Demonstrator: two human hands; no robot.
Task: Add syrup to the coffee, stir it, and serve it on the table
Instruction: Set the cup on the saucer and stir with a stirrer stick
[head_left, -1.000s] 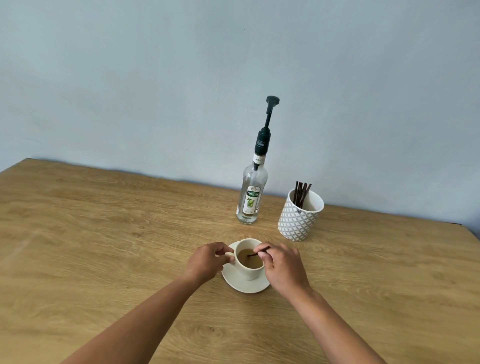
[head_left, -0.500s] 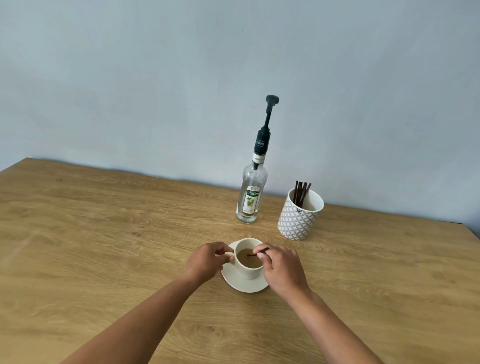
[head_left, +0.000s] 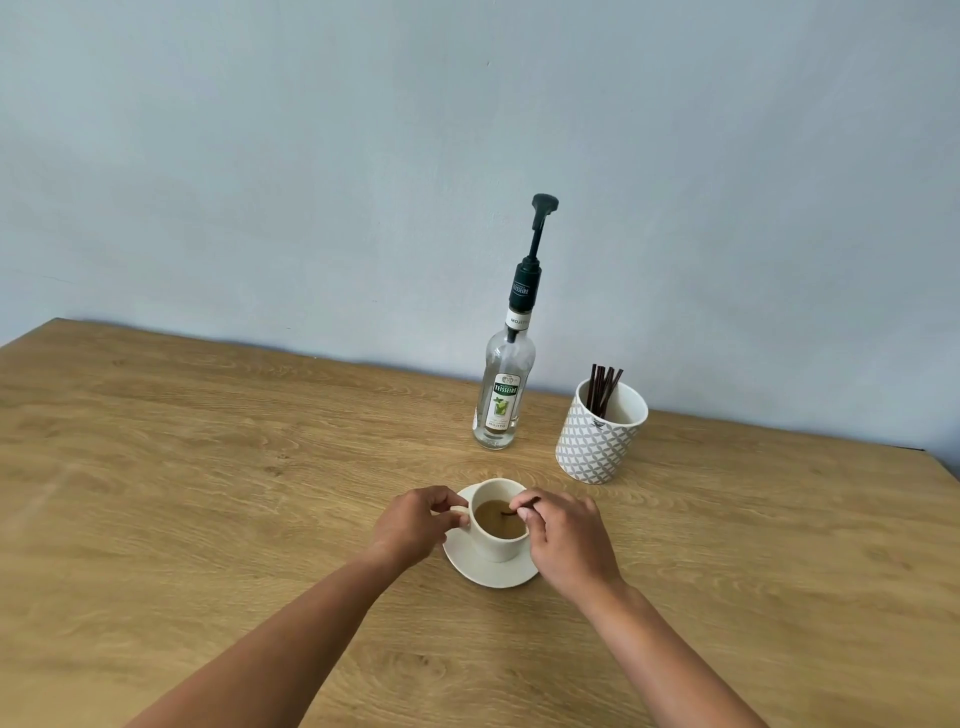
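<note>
A cream coffee cup (head_left: 496, 545) full of light brown coffee stands on a matching saucer (head_left: 483, 571) on the wooden table (head_left: 208, 467). My left hand (head_left: 413, 525) pinches the cup's handle on its left side. My right hand (head_left: 563, 535) hovers at the cup's right rim and pinches a thin dark stir stick (head_left: 511, 512), whose tip dips into the coffee. Behind the cup stands a clear glass syrup bottle (head_left: 501, 395) with a tall black pump, upright and untouched.
A white patterned cup (head_left: 600, 441) holding several dark stir sticks stands to the right of the bottle. A pale blue wall runs along the table's far edge. The table's right corner shows at the far right.
My right hand has shifted slightly around the cup's rim, moving the stick's tip within the coffee. My left hand has stayed on the handle.
</note>
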